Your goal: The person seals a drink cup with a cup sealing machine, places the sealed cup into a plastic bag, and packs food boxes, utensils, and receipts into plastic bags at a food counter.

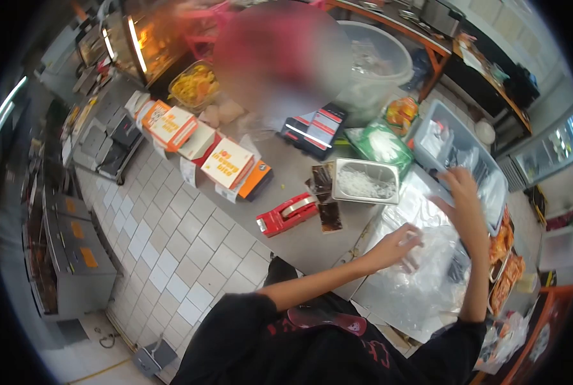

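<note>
My left hand has its fingers curled at the edge of a clear plastic bag, and seems to pinch it. The bag lies on a silvery sheet-covered surface. Held up farther right, my right hand has thumb and fingers apart, with nothing visible in it. It is in front of a grey-blue plastic bin that holds plastic packages. Just left of the sheet stands a steel pan of white shreds. Dark sauce sachets and a red tape dispenser lie beside the pan.
Orange-and-white food boxes stand along the table's left edge. A card terminal and a green bag lie at the back. Trays of reddish food stand at the right. A blurred person is across the table.
</note>
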A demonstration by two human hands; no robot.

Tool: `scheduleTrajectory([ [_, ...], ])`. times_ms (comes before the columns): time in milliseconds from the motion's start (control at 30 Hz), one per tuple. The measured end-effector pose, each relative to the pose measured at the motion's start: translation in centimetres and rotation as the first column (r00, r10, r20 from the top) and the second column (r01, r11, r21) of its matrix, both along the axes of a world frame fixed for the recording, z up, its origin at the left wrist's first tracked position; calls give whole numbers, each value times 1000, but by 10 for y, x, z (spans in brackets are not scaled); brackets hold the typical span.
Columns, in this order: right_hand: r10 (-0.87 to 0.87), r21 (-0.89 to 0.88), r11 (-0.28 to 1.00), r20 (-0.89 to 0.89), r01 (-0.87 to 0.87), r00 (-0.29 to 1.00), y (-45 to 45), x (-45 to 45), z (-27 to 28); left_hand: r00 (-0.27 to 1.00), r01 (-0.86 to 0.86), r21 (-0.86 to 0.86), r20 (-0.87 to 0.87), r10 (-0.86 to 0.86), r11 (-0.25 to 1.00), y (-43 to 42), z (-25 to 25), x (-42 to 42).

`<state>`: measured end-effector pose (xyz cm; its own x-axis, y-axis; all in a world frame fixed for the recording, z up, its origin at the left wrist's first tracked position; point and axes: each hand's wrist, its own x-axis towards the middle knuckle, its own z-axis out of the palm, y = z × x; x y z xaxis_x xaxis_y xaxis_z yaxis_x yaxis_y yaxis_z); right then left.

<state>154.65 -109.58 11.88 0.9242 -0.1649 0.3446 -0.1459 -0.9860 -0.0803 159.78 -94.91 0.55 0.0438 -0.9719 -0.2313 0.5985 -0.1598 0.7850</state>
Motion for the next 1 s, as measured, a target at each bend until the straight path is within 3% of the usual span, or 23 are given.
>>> scheduleTrajectory([
  [67, 109, 424, 899, 28, -110, 994, 43, 67, -25, 989, -130, 67, -59, 134, 989, 18, -37, -6],
  [133, 398, 483, 787, 78, -384, 914, 102, 138, -61, 960, -246, 138, -106, 261, 959, 35, -78, -17],
  [200, 593, 486, 648, 161, -587, 789, 164, 206, -114, 897, -429, 129, 176, 405, 894, 51, -120, -27],
  [267, 447, 258, 854, 80, -452, 891, 228, 258, -157, 651, -474, -26, 664, 370, 880, 72, -156, -35],
  [300, 462, 257, 847, 75, -465, 883, 249, 275, -170, 712, -401, 7, 632, 306, 916, 75, -185, -35],
  [333, 339, 225, 919, -28, -325, 940, 267, 290, -178, 766, -323, 39, 598, 237, 946, 79, -191, -28],
  [367, 199, 177, 968, -125, -176, 972, 278, 303, -186, 769, -309, -60, 571, 287, 949, 86, -196, -23],
  [500, 166, 327, 942, -280, -69, 946, 251, 299, -153, 787, -280, -341, 455, 418, 898, 121, -133, 3],
  [567, 157, 258, 961, -210, -100, 965, 210, 285, -155, 823, -330, -81, 464, 328, 941, 121, -122, 9],
  [600, 105, 265, 964, -243, -38, 964, 189, 279, -156, 879, -252, 56, 431, 204, 966, 121, -117, 13],
  [667, 54, 269, 963, -282, 25, 958, 159, 270, -165, 863, -192, 11, 477, 164, 981, 124, -124, 14],
  [733, 20, 103, 995, -172, -3, 985, 142, 260, -190, 885, -145, 21, 450, 120, 989, 130, -114, 18],
  [767, 14, 102, 995, -178, 4, 984, 139, 257, -208, 880, -112, 8, 466, 96, 994, 133, -107, 20],
  [833, 105, -63, 992, -72, -110, 992, 146, 255, -218, 876, -73, -4, 479, 66, 997, 137, -111, 20],
  [900, 103, -68, 992, -10, -104, 995, 163, 258, -216, 726, -165, -214, 634, 265, 963, 141, -128, 11],
  [933, 121, 143, 984, -86, -108, 989, 173, 262, -212, 733, -162, -208, 630, 258, 965, 147, -115, 20],
  [967, 152, 348, 933, -156, -89, 976, 183, 264, -208, 776, -38, -25, 629, 45, 999, 154, -103, 29],
  [1000, 163, 322, 943, -214, -88, 963, 194, 266, -202, 789, 95, 152, 591, -168, 984, 162, -83, 45],
])
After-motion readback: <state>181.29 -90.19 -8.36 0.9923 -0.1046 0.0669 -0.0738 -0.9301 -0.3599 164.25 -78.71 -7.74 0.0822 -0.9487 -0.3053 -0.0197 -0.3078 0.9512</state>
